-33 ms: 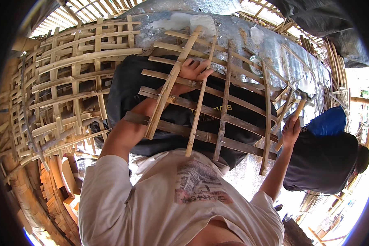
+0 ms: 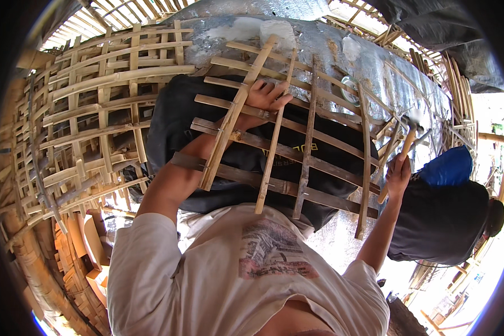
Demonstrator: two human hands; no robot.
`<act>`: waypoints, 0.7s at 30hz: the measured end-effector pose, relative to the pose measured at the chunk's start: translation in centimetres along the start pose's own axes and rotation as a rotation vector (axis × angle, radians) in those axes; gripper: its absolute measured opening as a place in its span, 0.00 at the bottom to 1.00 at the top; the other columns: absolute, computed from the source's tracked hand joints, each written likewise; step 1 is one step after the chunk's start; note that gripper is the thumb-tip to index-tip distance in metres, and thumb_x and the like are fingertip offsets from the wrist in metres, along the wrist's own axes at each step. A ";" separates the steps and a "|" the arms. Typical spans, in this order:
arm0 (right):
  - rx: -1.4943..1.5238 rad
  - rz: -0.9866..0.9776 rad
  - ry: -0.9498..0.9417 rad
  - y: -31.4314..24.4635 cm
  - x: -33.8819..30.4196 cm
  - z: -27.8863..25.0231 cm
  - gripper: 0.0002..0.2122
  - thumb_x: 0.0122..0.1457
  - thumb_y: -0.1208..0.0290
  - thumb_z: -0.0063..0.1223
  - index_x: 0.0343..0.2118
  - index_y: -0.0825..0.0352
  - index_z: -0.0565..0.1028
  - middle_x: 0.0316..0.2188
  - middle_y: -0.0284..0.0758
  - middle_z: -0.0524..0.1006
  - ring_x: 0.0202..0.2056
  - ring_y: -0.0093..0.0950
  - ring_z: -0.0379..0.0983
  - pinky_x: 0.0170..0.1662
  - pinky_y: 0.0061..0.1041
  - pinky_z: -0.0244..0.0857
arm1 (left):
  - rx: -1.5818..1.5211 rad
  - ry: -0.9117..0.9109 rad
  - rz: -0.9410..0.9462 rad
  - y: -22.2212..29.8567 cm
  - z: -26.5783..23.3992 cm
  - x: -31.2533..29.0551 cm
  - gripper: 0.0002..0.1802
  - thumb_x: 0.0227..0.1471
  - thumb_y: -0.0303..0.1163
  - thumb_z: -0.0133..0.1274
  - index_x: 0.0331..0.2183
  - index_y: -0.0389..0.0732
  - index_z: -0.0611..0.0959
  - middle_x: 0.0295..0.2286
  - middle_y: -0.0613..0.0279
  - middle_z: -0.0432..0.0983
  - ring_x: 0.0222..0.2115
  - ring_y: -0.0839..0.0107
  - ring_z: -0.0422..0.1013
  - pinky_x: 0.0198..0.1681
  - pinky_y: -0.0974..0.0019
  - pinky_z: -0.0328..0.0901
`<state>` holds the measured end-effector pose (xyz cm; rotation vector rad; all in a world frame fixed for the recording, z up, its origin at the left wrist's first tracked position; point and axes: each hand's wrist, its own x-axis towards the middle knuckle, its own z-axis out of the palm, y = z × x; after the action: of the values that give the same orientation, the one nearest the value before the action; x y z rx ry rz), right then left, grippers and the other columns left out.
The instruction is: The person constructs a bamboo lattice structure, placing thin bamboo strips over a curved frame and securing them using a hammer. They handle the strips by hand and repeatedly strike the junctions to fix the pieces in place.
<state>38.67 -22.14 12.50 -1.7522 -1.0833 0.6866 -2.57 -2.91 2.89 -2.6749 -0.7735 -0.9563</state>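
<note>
Nearest, the wearer's pale printed shirt; beyond its hem, a bamboo lattice lying at a slant over black cloth. Left forearm runs beneath the leftmost crosspiece; left hand shows between that piece and the next, fingers bent well in and closed on the lattice near its far side. Right hand is wrapped fully round the handle of a hammer, raised past the lattice's right end, head pointing away and clear of the slats. Progress, as judged here: frame well along. Several long slats are laid in rows, with four crosspieces plainly set over them and the whole keeping its shape, so the basic grid looks done. Gaps remain wide, ends stick out unevenly, and the right end looks less orderly; any fastening or trimming left would probably be there. Small specks at the crossings could be nail ends, but the view is too coarse to be sure. Farther right, a black-covered bulky thing with a blue piece beside it. Farther left, a denser bamboo panel; behind the lattice, a worn grey sheet.
</note>
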 end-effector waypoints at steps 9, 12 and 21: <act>-0.204 0.050 -0.472 -11.7 8.0 8.6 0.13 0.71 0.57 0.41 0.37 0.62 0.69 0.16 0.19 0.56 0.14 0.10 0.48 0.16 0.14 0.43 | 0.007 0.139 0.006 0.0 1.0 -0.4 0.16 0.45 0.32 0.57 0.40 0.46 0.77 0.45 0.56 0.75 0.31 0.65 0.73 0.35 0.62 0.62; -0.224 0.166 -0.582 -14.7 8.5 13.1 0.13 0.71 0.56 0.40 0.39 0.61 0.70 0.17 0.19 0.56 0.14 0.10 0.48 0.16 0.13 0.43 | -0.021 0.192 0.010 0.1 1.1 -0.1 0.16 0.45 0.31 0.56 0.39 0.45 0.77 0.44 0.56 0.75 0.30 0.65 0.74 0.34 0.62 0.62; -0.237 0.129 -0.664 -14.7 11.4 24.9 0.17 0.70 0.50 0.41 0.35 0.61 0.68 0.19 0.21 0.60 0.16 0.11 0.52 0.18 0.16 0.49 | -0.045 0.207 -0.026 0.1 1.9 -0.6 0.17 0.47 0.35 0.55 0.42 0.48 0.76 0.45 0.54 0.75 0.29 0.64 0.74 0.34 0.60 0.63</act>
<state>18.27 1.05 15.86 -1.8506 -1.5494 1.3252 -1.92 -2.54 1.05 -2.5544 -0.7519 -1.2463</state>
